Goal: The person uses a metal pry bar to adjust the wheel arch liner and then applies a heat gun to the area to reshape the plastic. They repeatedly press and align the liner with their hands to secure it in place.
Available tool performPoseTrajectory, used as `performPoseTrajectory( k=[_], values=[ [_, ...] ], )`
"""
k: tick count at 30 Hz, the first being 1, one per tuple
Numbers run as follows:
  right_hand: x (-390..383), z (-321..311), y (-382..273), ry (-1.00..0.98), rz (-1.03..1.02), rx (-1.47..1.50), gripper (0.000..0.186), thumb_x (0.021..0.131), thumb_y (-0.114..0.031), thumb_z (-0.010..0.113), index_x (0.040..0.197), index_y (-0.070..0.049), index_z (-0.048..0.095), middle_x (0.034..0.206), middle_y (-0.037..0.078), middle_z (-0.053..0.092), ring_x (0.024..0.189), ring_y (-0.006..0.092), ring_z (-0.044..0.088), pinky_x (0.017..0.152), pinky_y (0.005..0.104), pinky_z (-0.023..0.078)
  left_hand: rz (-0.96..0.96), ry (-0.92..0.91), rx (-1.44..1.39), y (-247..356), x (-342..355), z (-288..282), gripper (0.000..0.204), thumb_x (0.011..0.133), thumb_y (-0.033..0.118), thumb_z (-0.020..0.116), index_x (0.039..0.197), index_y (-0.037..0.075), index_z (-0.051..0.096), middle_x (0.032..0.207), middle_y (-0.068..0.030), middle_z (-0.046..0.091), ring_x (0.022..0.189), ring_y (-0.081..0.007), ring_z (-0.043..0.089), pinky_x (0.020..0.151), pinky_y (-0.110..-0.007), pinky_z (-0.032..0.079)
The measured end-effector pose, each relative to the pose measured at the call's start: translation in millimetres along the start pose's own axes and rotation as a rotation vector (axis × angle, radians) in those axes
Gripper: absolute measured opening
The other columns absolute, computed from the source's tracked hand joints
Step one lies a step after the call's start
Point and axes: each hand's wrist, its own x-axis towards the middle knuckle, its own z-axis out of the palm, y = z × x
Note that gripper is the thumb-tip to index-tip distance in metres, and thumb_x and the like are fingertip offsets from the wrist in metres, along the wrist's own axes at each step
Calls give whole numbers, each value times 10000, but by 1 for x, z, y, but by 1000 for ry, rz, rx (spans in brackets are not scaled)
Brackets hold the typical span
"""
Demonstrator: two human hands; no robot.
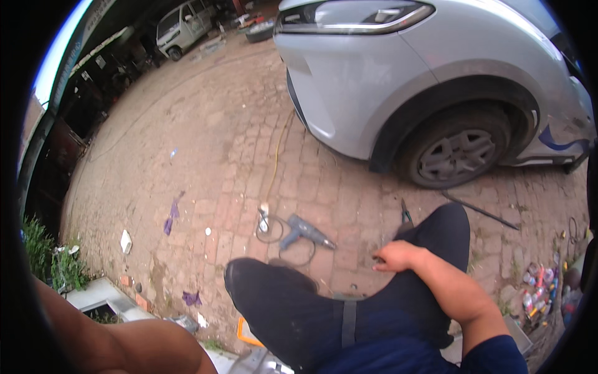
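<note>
My right hand (397,255) rests by my right knee with its fingers curled in. A small dark patch shows at the fingertips, but I cannot make out whether it is a held thing. My bare left arm (143,346) bends across the lower left, and its hand is outside the picture. On the brick paving in front of me lies a blue-grey heat gun (300,232), its nozzle pointing right and its dark cord looped beside it. A slim tool with green and dark handles (405,213) lies just beyond my right knee.
A silver car (355,81) stands ahead, its front wheel (458,156) close by. A black rod (483,210) lies near the tyre. A yellow cable (276,162) reaches a white socket (264,218). Purple rags (192,298) and coloured bottles (539,290) lie around. A white vehicle (187,28) stands far back.
</note>
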Motion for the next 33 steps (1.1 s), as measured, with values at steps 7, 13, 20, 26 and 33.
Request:
performPoseTrajectory(
  k=[7, 13, 20, 26, 33],
  values=[
    [19, 10, -4, 394, -128, 2, 577, 1007, -606, 637, 1270, -113, 781, 1155, 226, 779, 1099, 417, 731, 970, 505, 570, -97, 49, 7, -31, 12, -12, 514, 1041, 262, 692, 1423, -73, 614, 983, -29, 590, 877, -118, 544, 864, -310, 467],
    [-9, -32, 11, -72, -134, -16, 597, 1059, -569, 583, 1406, -93, 679, 1181, 222, 772, 1181, 421, 714, 994, 512, 570, 9, 28, 179, -53, 3, 3, 513, 1037, 218, 693, 1455, -63, 598, 1040, -51, 614, 913, -123, 562, 872, -300, 477],
    [10, -129, 20, 397, -33, 95, 491, 1008, -428, 702, 1294, -30, 714, 1169, 172, 781, 1150, 405, 709, 966, 495, 562, -716, 884, -39, -147, -57, 93, 523, 1032, 166, 695, 1493, -51, 578, 1107, -77, 642, 954, -128, 582, 881, -288, 489],
    [46, -120, 38, 95, 100, 103, 551, 1009, -453, 696, 1349, -18, 689, 1226, 184, 765, 1189, 412, 693, 1000, 502, 557, -1862, 696, -269, -222, -280, 381, 434, 965, 163, 757, 1326, -70, 699, 1028, -94, 748, 888, -152, 691, 790, -311, 548],
    [73, -113, 32, -134, -46, 241, 501, 1026, -447, 670, 1330, -50, 652, 1171, 208, 732, 1130, 440, 685, 945, 541, 554, -2260, -287, -121, -173, -409, 569, 873, 834, 269, 852, 1578, -3, 487, 1614, -284, 506, 1483, -418, 514, 1179, -489, 470]
  ],
)
